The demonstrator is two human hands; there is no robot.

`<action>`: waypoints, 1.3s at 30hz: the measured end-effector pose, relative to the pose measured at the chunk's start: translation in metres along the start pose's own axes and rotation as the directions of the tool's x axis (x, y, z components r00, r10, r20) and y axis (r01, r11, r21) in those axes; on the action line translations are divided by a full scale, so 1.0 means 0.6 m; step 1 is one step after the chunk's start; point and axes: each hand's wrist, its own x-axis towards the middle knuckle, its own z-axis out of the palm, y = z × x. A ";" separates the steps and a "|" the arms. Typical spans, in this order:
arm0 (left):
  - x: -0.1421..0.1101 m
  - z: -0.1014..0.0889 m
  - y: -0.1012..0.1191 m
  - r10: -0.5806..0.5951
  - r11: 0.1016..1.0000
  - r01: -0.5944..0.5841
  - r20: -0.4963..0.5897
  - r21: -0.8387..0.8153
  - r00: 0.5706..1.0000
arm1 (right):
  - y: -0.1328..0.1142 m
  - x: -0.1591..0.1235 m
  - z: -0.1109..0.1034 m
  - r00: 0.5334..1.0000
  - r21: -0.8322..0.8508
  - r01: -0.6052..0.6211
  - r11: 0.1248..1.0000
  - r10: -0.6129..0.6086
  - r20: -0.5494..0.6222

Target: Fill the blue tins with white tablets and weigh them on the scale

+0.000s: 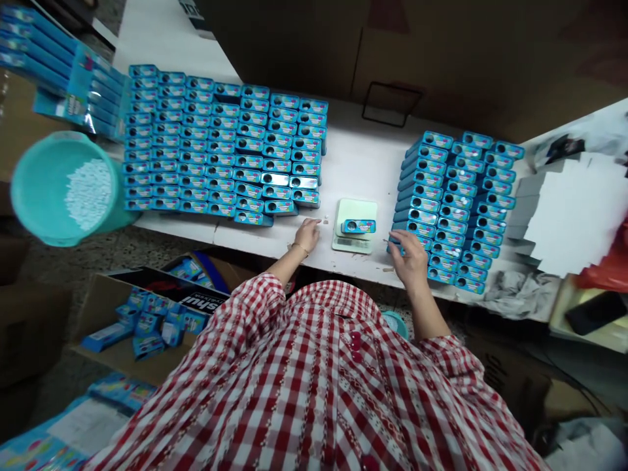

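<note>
A small blue box (358, 226) lies on a pale green digital scale (355, 244) on the table in front of me. My left hand (307, 238) rests left of the scale, its fingers loosely bent and apart, with nothing visible in them. Tiny white pieces (326, 218) lie just beyond its fingertips. On the other side, my right hand (411, 256) is at the near left corner of the right block of blue boxes (438, 193), thumb and fingers apart. Whether it touches a box there I cannot tell.
A large block of blue boxes (220, 144) fills the table's left side. Left of it is a turquoise bucket (29, 190) with white pellets (91, 193). A carton (93, 301) holding blue packs is below. Brown cardboard (304, 39) rises behind; white sheets (572, 216) lie right.
</note>
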 end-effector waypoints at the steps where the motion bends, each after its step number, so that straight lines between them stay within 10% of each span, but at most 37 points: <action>1: 0.012 0.009 0.001 0.053 0.998 -0.054 0.033 0.029 0.998 | 0.001 -0.011 -0.004 1.000 -0.002 -0.007 1.000 0.007 0.002; 8: 0.059 0.051 0.007 0.058 0.955 -0.084 0.098 0.283 0.993 | 0.001 -0.086 -0.028 0.997 -0.014 -0.080 0.997 0.080 0.013; 21: -0.053 0.049 0.143 0.251 0.967 -0.254 0.130 0.002 0.959 | -0.001 -0.057 -0.004 0.999 0.044 -0.008 0.999 0.006 0.035; 27: -0.064 -0.039 0.101 0.342 0.937 -0.320 -0.182 0.140 0.922 | 0.011 -0.031 -0.004 0.999 0.013 -0.011 1.000 0.010 0.052; 39: -0.168 -0.174 -0.061 -0.133 0.990 0.096 -0.499 -0.099 0.857 | -0.002 0.063 0.062 0.938 -0.090 0.108 0.990 -0.071 0.339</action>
